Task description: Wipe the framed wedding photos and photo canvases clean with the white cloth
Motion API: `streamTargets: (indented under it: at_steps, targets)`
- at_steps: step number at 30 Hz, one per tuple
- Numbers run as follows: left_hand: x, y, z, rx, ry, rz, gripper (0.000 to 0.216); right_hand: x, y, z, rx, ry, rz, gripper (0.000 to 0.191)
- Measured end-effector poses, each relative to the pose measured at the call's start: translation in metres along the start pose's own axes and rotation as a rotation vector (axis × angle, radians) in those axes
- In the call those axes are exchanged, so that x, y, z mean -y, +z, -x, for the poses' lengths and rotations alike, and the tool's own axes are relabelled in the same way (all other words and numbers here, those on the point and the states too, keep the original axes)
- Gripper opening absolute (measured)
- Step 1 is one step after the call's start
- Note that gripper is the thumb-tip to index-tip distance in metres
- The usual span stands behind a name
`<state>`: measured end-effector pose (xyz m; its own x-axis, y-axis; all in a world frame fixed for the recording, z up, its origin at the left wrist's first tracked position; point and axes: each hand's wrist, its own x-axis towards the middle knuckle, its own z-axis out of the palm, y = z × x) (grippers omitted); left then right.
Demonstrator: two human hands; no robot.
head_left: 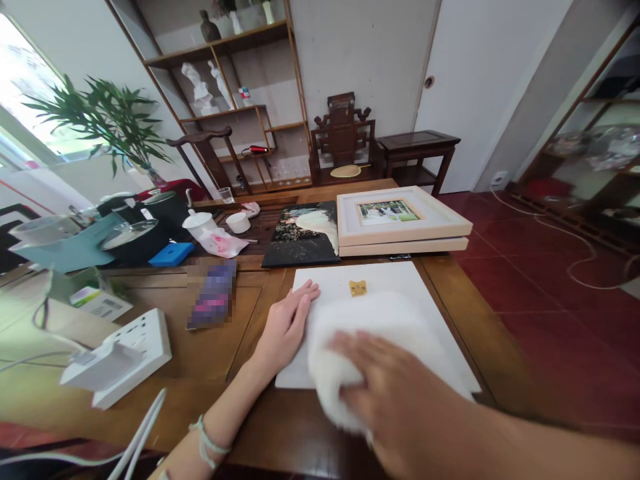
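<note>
The left hand (286, 325) lay flat, fingers spread together and extended, its grip pinching nothing, pressing on the left edge of a white board (395, 280) that lay face down on the wooden table (220, 347). The right hand (395, 393) was blurred; it lay palm down on a white cloth (380, 327), its grip spread over the cloth rather than closed around it, and the cloth rested on the lower middle of the board. A small brass hanger (357, 288) sat near the board's far edge, just beyond the cloth. A braided band (207, 440) circled the left wrist.

Beyond the board, 2 framed pictures (400, 223) were stacked on the table, the top 1 showing a small photo in a wide pale mount. Just left of them lay a dark print (303, 237). A blurred-out flat item (213, 297) lay left of the board. Further left stood a white power strip (135, 350) with a plug in it, a blue sponge (171, 253), a white lidded cup (197, 223), a small white bowl (238, 222) and dark pots (133, 240). A green plant (100, 120) stood by the window, and shelves (235, 100) lined the far wall.
</note>
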<state>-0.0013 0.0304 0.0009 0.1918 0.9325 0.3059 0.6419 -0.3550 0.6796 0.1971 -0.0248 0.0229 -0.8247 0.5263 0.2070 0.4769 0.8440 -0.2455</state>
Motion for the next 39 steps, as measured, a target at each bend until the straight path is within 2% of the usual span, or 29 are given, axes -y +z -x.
streamTargets:
  at_steps: [4,7,9,13,15,17,21,25,28,31,35,39]
  targets:
    - [0.001,0.0,-0.001,-0.003,0.007,-0.008,0.038,-0.053,-0.019,-0.03,-0.003,0.194,0.08,0.038]
    - [0.001,0.0,-0.001,-0.004,0.011,-0.006,0.037,-0.07,-0.023,-0.044,0.033,0.223,0.104,0.039]
    - [0.002,0.0,-0.001,0.001,0.011,-0.01,0.037,-0.06,-0.022,-0.042,0.055,0.179,0.132,0.036]
    - [0.003,0.0,0.0,-0.008,-0.002,-0.017,0.037,-0.011,-0.011,-0.019,0.088,0.01,0.16,0.023]
    - [0.004,0.0,0.0,-0.005,0.001,-0.012,0.037,0.01,-0.007,-0.006,0.085,-0.019,0.158,0.022]
    - [0.004,0.001,0.0,0.001,0.006,-0.009,0.038,0.019,-0.006,0.002,0.067,-0.03,0.137,0.024]
    - [0.003,0.001,0.0,0.008,-0.003,-0.013,0.039,-0.005,-0.015,-0.004,0.053,0.004,0.038,0.023]
    - [0.003,0.0,0.0,0.019,0.002,-0.007,0.038,-0.043,-0.026,-0.027,0.03,0.243,0.061,0.03]
    - [0.004,-0.001,0.0,0.02,0.008,-0.005,0.038,-0.061,-0.033,-0.033,0.041,0.339,0.059,0.027]
    - [0.006,0.0,0.0,0.018,0.007,-0.008,0.037,-0.076,-0.036,-0.021,0.024,0.405,0.071,0.026]
    - [0.006,0.001,0.001,0.011,0.005,-0.01,0.037,-0.087,-0.036,0.011,0.023,0.44,0.137,0.028]
    - [0.005,0.001,0.001,0.01,-0.002,-0.012,0.037,-0.058,-0.037,0.048,0.048,0.276,0.124,0.025]
